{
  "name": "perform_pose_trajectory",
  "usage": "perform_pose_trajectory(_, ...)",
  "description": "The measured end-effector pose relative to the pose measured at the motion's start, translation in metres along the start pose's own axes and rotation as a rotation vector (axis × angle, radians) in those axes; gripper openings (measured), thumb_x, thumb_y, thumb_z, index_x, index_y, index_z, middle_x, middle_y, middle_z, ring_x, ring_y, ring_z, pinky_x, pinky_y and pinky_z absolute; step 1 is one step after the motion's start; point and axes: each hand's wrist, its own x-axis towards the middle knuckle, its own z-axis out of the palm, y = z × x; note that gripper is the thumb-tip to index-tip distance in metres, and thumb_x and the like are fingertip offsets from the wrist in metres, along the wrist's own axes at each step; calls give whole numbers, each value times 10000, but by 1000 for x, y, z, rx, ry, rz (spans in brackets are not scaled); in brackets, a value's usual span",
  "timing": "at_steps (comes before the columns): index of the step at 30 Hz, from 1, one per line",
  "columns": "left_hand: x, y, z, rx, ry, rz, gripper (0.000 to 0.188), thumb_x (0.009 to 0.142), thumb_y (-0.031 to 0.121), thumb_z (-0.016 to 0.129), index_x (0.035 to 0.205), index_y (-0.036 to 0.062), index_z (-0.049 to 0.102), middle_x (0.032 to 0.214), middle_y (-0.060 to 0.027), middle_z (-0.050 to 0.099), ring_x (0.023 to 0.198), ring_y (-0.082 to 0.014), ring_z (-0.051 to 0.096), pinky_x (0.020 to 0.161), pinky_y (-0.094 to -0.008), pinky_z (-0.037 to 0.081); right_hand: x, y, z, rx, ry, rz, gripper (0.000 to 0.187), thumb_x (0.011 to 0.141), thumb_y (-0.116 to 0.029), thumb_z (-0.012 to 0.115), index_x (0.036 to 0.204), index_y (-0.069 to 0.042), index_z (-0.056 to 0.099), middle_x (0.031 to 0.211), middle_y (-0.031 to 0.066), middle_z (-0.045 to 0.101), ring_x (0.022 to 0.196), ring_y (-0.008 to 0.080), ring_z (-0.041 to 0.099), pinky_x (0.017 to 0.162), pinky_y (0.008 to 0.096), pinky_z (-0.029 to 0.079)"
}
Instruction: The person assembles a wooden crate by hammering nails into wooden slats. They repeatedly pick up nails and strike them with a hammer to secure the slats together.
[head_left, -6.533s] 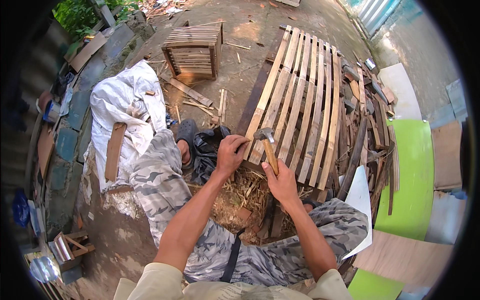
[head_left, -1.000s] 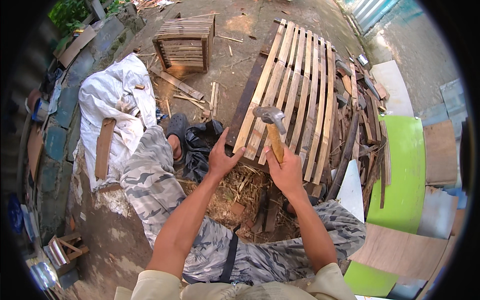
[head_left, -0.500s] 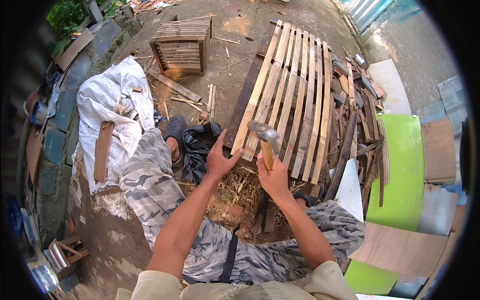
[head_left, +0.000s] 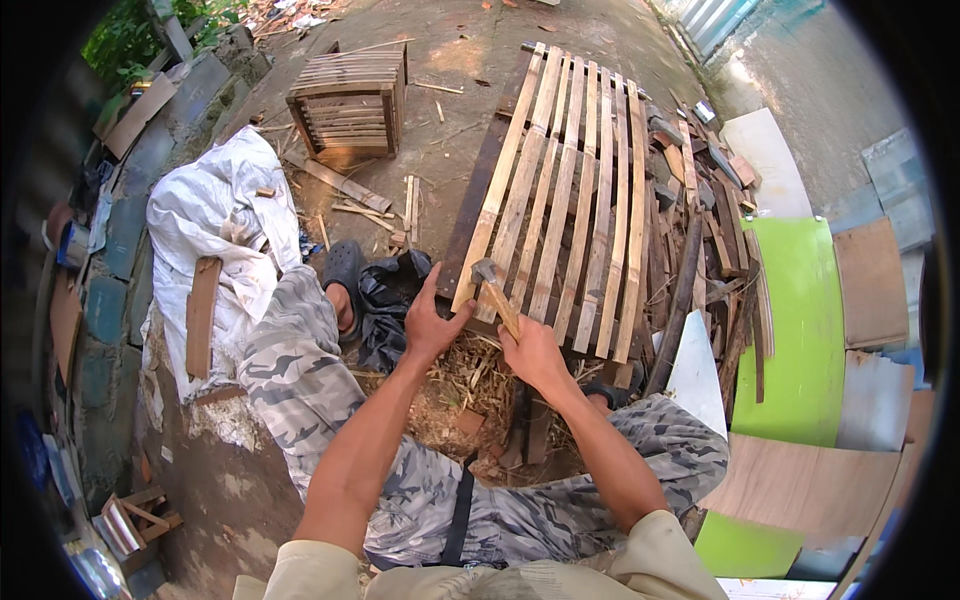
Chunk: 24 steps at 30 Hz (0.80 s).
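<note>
Left hand (head_left: pixel 431 325) touches slatted panel (head_left: pixel 558 190) edge; floor (head_left: pixel 440 145) runs alongside.

bare ground (head_left: pixel 215 515), sunlit patch (head_left: pixel 455 53) | block wall (head_left: pixel 105 310), left | green foliage (head_left: pixel 112 45), upper left

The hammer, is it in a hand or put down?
In a hand: the right hand grips the hammer by its wooden handle.
</note>
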Motion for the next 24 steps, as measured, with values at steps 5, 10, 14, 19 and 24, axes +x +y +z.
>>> perform_pose_trajectory(5, -3, -7, -3, 16, 21, 9, 863, 810, 442, 799, 1512, 90, 438, 1317, -235, 634, 1179, -402, 639, 945, -439, 529, -11, -35, -22, 321, 142, 7, 274, 981, -224, 641, 925, 43, 626, 668, 232, 620, 604, 409, 633, 574, 462, 463)
perform_pose_trajectory(10, -3, 2, 2, 46, -20, 37, 851, 826, 404, 775, 1525, 86, 411, 1334, -247, 617, 1198, -419, 620, 963, -449, 520, -2, 11, 2, 65, -115, 136, 252, 952, -193, 651, 955, 59, 632, 728, 293, 634, 689, 452, 674, 581, 474, 496)
perform_pose_trajectory(14, -3, -15, -9, 66, 34, 149, 813, 840, 336, 735, 1531, 79, 393, 1355, -254, 603, 1206, -431, 611, 968, -457, 516, 1, -29, -20, 256, 42, 36, 232, 959, -182, 642, 992, 47, 633, 677, 286, 605, 644, 444, 663, 555, 463, 481)
perform_pose_trajectory(19, -5, 0, -4, 24, -32, 155, 767, 839, 228, 665, 1529, 45, 383, 1360, -275, 590, 1209, -458, 598, 980, -469, 508, -15, 13, 19, 232, 96, -49, 232, 966, -175, 632, 942, 56, 617, 661, 294, 597, 648, 464, 654, 551, 489, 477)
perform_pose_trajectory(24, -5, -13, -10, 5, 2, 120, 686, 868, 191, 573, 1517, 43, 407, 1360, -293, 582, 1198, -483, 591, 985, -481, 498, -14, -27, 4, 223, 12, 65, 262, 963, -180, 636, 884, 68, 601, 682, 298, 619, 686, 490, 652, 582, 510, 493)
